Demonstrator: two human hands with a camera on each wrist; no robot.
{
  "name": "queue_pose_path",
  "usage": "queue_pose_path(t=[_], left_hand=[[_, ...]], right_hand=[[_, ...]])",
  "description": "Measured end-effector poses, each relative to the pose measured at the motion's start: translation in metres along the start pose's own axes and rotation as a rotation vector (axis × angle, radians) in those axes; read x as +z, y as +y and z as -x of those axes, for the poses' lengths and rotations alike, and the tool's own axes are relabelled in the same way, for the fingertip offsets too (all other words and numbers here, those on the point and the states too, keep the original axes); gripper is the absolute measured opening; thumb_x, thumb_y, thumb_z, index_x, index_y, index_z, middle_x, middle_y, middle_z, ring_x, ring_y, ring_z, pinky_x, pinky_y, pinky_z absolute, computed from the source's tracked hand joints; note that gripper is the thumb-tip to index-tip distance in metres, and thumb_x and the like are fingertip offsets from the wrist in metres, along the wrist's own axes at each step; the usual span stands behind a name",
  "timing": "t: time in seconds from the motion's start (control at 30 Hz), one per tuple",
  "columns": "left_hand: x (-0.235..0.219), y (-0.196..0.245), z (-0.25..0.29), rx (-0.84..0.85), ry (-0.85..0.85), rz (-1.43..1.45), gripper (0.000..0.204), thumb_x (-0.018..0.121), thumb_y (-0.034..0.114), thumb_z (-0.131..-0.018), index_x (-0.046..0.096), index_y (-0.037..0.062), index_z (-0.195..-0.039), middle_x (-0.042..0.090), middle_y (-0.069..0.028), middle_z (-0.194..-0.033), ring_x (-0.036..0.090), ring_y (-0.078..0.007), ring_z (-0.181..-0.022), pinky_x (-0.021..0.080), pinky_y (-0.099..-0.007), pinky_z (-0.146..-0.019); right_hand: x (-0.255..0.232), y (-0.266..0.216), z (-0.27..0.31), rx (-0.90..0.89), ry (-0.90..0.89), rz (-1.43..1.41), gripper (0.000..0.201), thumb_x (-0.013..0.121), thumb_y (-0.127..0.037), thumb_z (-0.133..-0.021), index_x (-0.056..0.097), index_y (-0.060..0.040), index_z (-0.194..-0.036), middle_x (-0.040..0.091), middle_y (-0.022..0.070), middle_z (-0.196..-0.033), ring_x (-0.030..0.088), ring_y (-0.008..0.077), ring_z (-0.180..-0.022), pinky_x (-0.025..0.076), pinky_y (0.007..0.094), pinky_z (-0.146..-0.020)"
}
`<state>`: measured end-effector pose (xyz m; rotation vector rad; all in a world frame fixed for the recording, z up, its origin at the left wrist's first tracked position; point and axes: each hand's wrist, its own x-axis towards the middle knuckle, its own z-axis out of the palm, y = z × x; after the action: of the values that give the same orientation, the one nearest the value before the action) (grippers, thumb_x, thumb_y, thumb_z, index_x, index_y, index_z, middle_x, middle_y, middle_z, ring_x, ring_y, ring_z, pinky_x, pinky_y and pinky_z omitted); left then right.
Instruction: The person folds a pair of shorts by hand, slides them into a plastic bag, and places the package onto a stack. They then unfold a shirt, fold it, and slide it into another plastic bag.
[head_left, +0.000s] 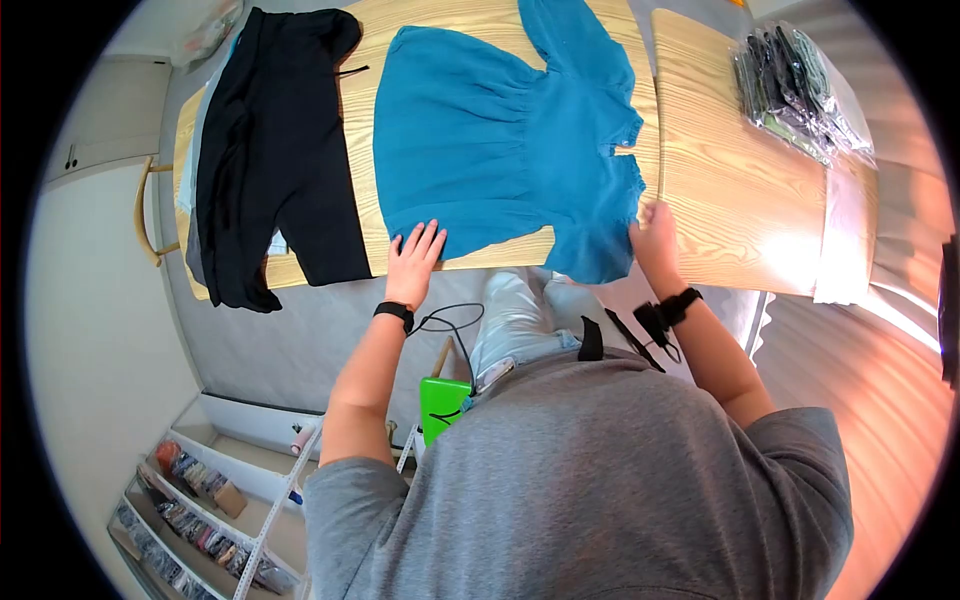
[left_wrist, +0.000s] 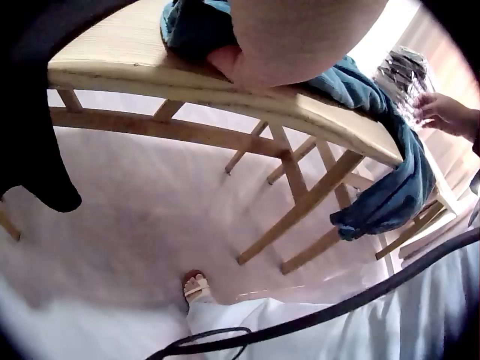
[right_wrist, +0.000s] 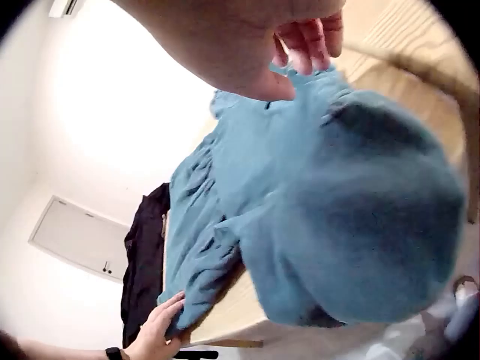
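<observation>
A blue dress (head_left: 460, 140) with long sleeves and a gathered waist lies spread on the wooden table, its ruffled neckline toward the right. My left hand (head_left: 413, 260) rests on the near corner of its hem with fingers extended. In the left wrist view, a sleeve of the dress (left_wrist: 386, 195) hangs over the table's edge. Beside the neckline is my right hand (head_left: 655, 243). The right wrist view shows that hand's thumb and loosely bent fingers (right_wrist: 307, 45) apart, close over the collar, with no cloth between them.
Black trousers (head_left: 290, 140) lie left of the dress, partly over other garments. Packaged clothes in clear plastic (head_left: 795, 85) sit on the table's right section (head_left: 720, 150), past a seam. A green stool (head_left: 440, 400) and a dark cable (head_left: 465, 325) are near my legs. Shelves (head_left: 230, 450) stand behind, left.
</observation>
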<state>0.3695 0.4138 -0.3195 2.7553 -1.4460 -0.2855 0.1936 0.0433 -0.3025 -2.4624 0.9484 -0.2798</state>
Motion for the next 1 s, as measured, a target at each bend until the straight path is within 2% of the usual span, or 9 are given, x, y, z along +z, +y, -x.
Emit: queue_pose_path(t=[0.03, 0.1, 0.2, 0.33, 0.43, 0.47, 0.6, 0.8, 1.0], left_hand=[[0.001, -0.002, -0.001, 0.011, 0.006, 0.001, 0.064, 0.050, -0.005, -0.076, 0.042, 0.0140, -0.136, 0.038, -0.0040, -0.144, 0.038, -0.0235, -0.130, 0.032, -0.0452, -0.103], [0.000, -0.005, -0.003, 0.007, -0.033, 0.052, 0.062, 0.048, -0.006, -0.077, 0.042, 0.0127, -0.136, 0.038, -0.0038, -0.144, 0.037, -0.0241, -0.131, 0.031, -0.0460, -0.105], [0.001, -0.006, -0.004, -0.003, -0.070, 0.078, 0.059, 0.046, -0.008, -0.078, 0.042, 0.0077, -0.135, 0.037, -0.0062, -0.145, 0.035, -0.0263, -0.133, 0.033, -0.0442, -0.106], [-0.007, -0.016, -0.010, 0.055, -0.044, 0.204, 0.051, 0.043, -0.011, -0.077, 0.050, 0.0034, -0.126, 0.048, -0.0114, -0.136, 0.045, -0.0292, -0.126, 0.040, -0.0368, -0.102], [-0.027, -0.025, -0.019, 0.025, -0.210, 0.419, 0.049, 0.042, -0.012, -0.077, 0.055, 0.0026, -0.122, 0.055, -0.0146, -0.127, 0.051, -0.0308, -0.119, 0.042, -0.0369, -0.100], [-0.049, -0.018, -0.023, 0.001, -0.231, 0.487, 0.041, 0.044, -0.009, -0.079, 0.060, 0.0027, -0.115, 0.063, -0.0180, -0.110, 0.059, -0.0329, -0.105, 0.047, -0.0377, -0.091], [-0.094, -0.016, -0.044, -0.010, -0.444, 0.552, 0.038, 0.047, -0.007, -0.076, 0.063, 0.0030, -0.109, 0.065, -0.0200, -0.100, 0.062, -0.0359, -0.096, 0.050, -0.0392, -0.083], [-0.098, -0.055, -0.101, -0.146, -0.639, 0.711, 0.041, 0.042, -0.010, -0.068, 0.065, 0.0006, -0.099, 0.064, -0.0060, -0.079, 0.058, -0.0136, -0.077, 0.046, -0.0280, -0.071], [-0.055, -0.099, -0.157, -0.228, -0.547, 0.898, 0.031, 0.050, -0.007, -0.070, 0.066, -0.0008, -0.095, 0.065, -0.0057, -0.083, 0.059, -0.0143, -0.079, 0.046, -0.0280, -0.071]], right_hand=[[-0.001, 0.018, 0.009, 0.002, 0.006, 0.002, 0.029, 0.068, -0.009, -0.074, 0.056, 0.0021, -0.097, 0.060, 0.0178, -0.089, 0.060, 0.0300, -0.086, 0.048, 0.0369, -0.078], [-0.003, 0.042, 0.030, 0.449, -0.364, -0.248, 0.031, 0.072, -0.011, -0.074, 0.058, 0.0043, -0.096, 0.062, 0.0132, -0.086, 0.060, 0.0248, -0.080, 0.048, 0.0340, -0.075], [0.011, 0.044, 0.052, 0.577, -0.655, -0.834, 0.035, 0.074, -0.018, -0.075, 0.060, 0.0052, -0.097, 0.064, 0.0078, -0.089, 0.058, 0.0191, -0.081, 0.047, 0.0330, -0.073], [-0.013, 0.025, 0.041, 0.572, -0.946, -0.703, 0.038, 0.067, -0.023, -0.081, 0.060, 0.0043, -0.107, 0.064, 0.0081, -0.097, 0.060, 0.0194, -0.089, 0.047, 0.0317, -0.082], [-0.049, 0.028, 0.031, 0.636, -0.909, -1.186, 0.043, 0.066, -0.020, -0.081, 0.057, 0.0050, -0.114, 0.063, 0.0099, -0.105, 0.060, 0.0206, -0.095, 0.047, 0.0319, -0.087], [-0.054, 0.043, 0.025, 0.648, -0.948, -1.211, 0.045, 0.064, -0.019, -0.082, 0.053, 0.0057, -0.118, 0.061, 0.0115, -0.112, 0.059, 0.0204, -0.099, 0.047, 0.0329, -0.089], [-0.096, 0.036, 0.008, 0.667, -0.992, -1.229, 0.038, 0.060, -0.017, -0.084, 0.057, 0.0060, -0.114, 0.064, 0.0118, -0.107, 0.061, 0.0192, -0.097, 0.047, 0.0318, -0.089], [-0.075, 0.017, -0.030, 0.748, -0.769, -1.384, 0.030, 0.057, -0.020, -0.089, 0.060, 0.0026, -0.108, 0.065, 0.0105, -0.104, 0.062, 0.0193, -0.094, 0.049, 0.0328, -0.087], [-0.034, -0.013, -0.081, 0.830, -0.602, -1.580, 0.032, 0.051, -0.023, -0.094, 0.056, 0.0002, -0.116, 0.063, 0.0110, -0.111, 0.061, 0.0214, -0.100, 0.047, 0.0341, -0.091]])
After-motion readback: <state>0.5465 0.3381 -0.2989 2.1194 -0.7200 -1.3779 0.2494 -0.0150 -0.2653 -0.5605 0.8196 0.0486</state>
